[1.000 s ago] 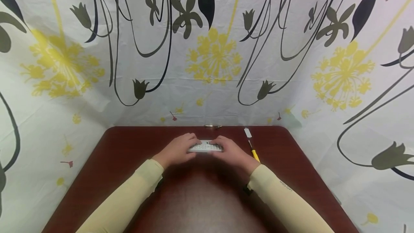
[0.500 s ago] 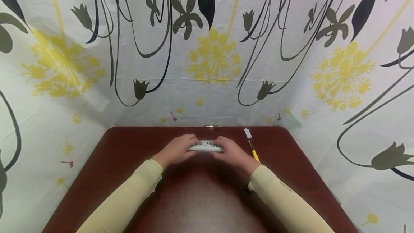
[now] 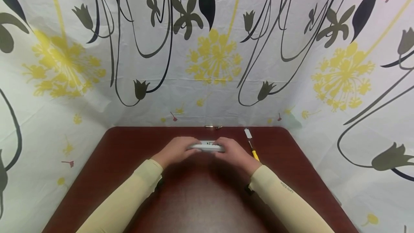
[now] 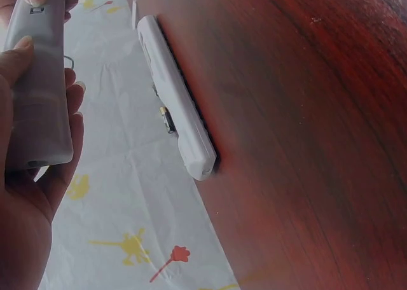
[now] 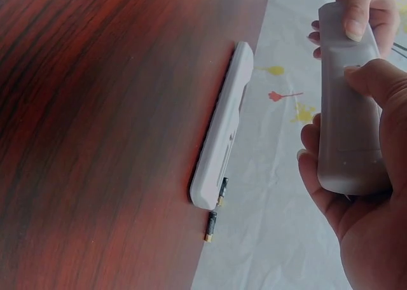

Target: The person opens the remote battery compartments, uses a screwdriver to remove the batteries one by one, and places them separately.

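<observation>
My left hand (image 3: pixel 178 149) and right hand (image 3: pixel 233 152) grip opposite ends of a pale grey remote control (image 3: pixel 208 148), held above the table. In both wrist views the thumbs lie on its smooth side, and fingers curl around behind it. A small dark rectangular mark shows near the other hand's thumb in the left wrist view. A second white remote (image 4: pixel 178 99) lies on the table with its dark button side down. Beside it are small black-and-gold batteries (image 5: pixel 210 226). The held remote's button side is hidden now.
The dark red wooden table (image 3: pixel 136 175) ends at a white floral curtain (image 3: pixel 207 107). A yellow-handled screwdriver (image 3: pixel 254 154) and a small white cover (image 3: pixel 247 133) lie right of my right hand. Batteries (image 3: pixel 209 127) show near the back edge.
The held remote has tilted: its rows of buttons faced the head camera before, and now a smooth side shows. Both hands turned slightly with it and stay in nearly the same place.
</observation>
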### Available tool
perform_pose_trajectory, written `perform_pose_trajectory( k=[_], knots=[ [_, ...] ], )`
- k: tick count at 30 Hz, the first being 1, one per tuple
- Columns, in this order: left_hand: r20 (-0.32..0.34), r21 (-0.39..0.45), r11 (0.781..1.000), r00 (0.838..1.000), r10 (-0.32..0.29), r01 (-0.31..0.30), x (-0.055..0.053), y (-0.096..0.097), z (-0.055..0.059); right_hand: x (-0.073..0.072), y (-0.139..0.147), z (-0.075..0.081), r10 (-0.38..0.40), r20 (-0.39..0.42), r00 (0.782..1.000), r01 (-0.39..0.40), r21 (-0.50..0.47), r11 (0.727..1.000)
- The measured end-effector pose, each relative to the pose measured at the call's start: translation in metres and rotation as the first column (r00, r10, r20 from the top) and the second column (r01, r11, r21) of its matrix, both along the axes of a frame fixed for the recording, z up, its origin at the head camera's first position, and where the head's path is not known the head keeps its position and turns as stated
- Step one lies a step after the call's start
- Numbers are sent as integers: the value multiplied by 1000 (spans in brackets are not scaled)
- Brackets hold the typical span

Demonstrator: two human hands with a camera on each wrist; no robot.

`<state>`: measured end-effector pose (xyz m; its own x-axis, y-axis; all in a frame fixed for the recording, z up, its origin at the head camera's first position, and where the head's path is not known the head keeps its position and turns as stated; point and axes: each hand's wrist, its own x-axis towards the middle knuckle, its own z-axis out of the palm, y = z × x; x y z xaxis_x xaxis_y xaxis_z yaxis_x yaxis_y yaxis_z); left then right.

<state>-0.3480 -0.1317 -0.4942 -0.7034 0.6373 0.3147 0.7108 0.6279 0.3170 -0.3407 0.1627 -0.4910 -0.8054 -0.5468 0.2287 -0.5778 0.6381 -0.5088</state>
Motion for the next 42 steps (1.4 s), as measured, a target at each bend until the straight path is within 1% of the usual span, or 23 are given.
perform_pose_trajectory(
  k=[2, 4, 7, 10, 13, 16, 20, 25, 28, 32, 34, 36, 39, 42],
  knots=[
    [3, 4, 1000, 1000, -3, 3, 0, 0, 0, 0, 0, 0, 0, 4, 1000, 0, -1, 1000],
    [25, 16, 1000, 1000, -8, 8, 0, -1, 1, 1, 1, 0, 0, 4, 1000, 0, 1, 1000],
    [105, 59, 998, 994, -24, 18, 0, -1, 2, 2, 1, 1, -4, -1, 1000, 4, 14, 1000],
    [216, 114, 993, 975, -43, 19, 1, -2, 4, 2, 2, 1, -5, -7, 1000, 6, 26, 1000],
    [292, 154, 988, 955, -57, 12, 0, -3, 4, 4, 3, 2, -2, -8, 1000, 2, 26, 1000],
    [330, 171, 985, 942, -62, 5, -2, -4, 3, 4, 3, 4, 4, -17, 1000, -4, 15, 1000],
    [365, 180, 984, 929, -63, -4, -4, -4, 3, 5, 3, 2, -2, -24, 1000, 2, 13, 1000],
    [433, 189, 982, 899, -60, -25, -4, -5, 8, 6, 3, -1, -21, -20, 1000, 22, 51, 998],
    [472, 189, 981, 880, -55, -40, -4, -5, 9, 8, 2, 0, -24, -45, 999, 28, 89, 996],
    [506, 185, 982, 861, -52, -49, -3, -6, 10, 9, 0, 0, -1, -106, 994, 15, 128, 992],
    [515, 184, 981, 855, -51, -52, -2, -6, 11, 9, 0, -1, 6, -123, 992, 12, 140, 990],
    [521, 184, 981, 852, -50, -55, -1, -7, 11, 9, -1, -1, 8, -121, 993, 9, 140, 990],
    [518, 187, 981, 854, -51, -55, -1, -6, 11, 8, 0, -3, -1, -84, 996, 12, 128, 992],
    [501, 193, 980, 864, -54, -51, -2, -6, 10, 6, 0, -5, 8, -39, 999, -4, 94, 996]
  ],
)
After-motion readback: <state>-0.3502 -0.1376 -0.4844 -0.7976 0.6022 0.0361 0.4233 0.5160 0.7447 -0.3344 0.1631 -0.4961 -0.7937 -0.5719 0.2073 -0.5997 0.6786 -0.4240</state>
